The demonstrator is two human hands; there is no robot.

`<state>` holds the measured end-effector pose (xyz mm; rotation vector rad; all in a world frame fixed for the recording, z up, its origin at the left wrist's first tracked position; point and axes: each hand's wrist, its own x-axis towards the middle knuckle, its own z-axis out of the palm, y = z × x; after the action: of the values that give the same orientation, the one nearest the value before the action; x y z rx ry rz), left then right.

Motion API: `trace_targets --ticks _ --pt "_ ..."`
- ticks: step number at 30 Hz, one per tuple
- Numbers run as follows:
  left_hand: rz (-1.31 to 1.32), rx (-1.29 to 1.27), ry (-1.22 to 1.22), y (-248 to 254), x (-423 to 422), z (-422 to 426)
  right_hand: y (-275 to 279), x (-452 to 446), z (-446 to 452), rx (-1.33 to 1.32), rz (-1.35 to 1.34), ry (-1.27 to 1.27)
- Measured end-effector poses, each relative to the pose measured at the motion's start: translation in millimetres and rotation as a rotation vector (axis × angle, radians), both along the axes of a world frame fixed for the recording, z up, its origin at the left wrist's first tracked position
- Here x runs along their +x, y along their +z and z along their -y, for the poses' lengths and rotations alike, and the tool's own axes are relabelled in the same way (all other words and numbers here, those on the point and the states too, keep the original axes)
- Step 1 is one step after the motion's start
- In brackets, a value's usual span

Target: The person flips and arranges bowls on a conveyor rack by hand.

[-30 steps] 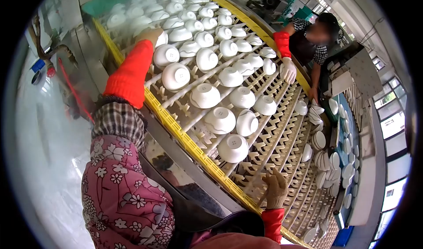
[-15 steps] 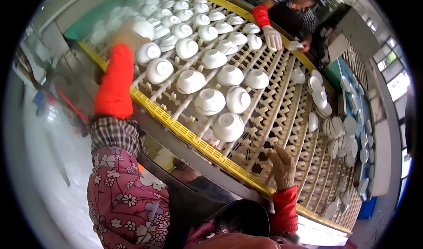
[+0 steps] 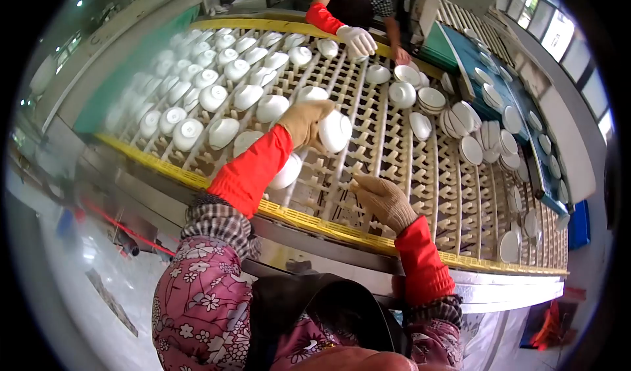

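Note:
My left hand (image 3: 305, 122), in a tan knit glove and red sleeve cover, grips a white bowl (image 3: 335, 132) at its side, over the middle of the rack conveyor. Below its wrist another white bowl (image 3: 287, 172) sits partly hidden by the red sleeve. My right hand (image 3: 384, 202), gloved alike, hovers over the bare pegs of the conveyor (image 3: 368, 144) near its front edge. Its fingers are apart and hold nothing. Left of my hands, several white bowls stand bottom-up in rows, such as the bowl (image 3: 187, 134) near the front.
A yellow edge strip (image 3: 315, 224) runs along the near side. Stacked white dishes (image 3: 461, 118) lie on the conveyor's right part. Beyond is a blue belt (image 3: 460, 52) with more dishes. Across the conveyor, a co-worker's white-gloved hand (image 3: 357, 40) reaches over the far edge.
My left hand has come from the far left rows to the middle, carrying a bowl. My right hand has moved farther over the pegs. The camera view has turned, and the co-worker's gloved hand has shifted.

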<state>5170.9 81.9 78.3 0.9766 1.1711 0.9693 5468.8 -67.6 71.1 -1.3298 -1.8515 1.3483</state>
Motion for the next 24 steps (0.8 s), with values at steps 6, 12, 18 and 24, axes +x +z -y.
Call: trace_targets --ticks 6,12,18,24 --pt "-1.351 0.585 0.007 -40.9 -11.4 5.1 6.0 14.7 -0.8 0.133 0.137 0.105" --pt "-1.480 0.775 -0.078 -11.5 49.8 42.8 26.5 63.7 -7.5 0.270 0.338 -0.175" --pt "-1.125 1.104 -0.325 -9.0 122.1 106.1 39.5 218.7 23.8 0.667 0.500 -0.845" --pt "-1.278 0.928 -0.566 11.8 191.4 146.6 -2.7 447.8 122.5 0.347 0.887 -1.194"
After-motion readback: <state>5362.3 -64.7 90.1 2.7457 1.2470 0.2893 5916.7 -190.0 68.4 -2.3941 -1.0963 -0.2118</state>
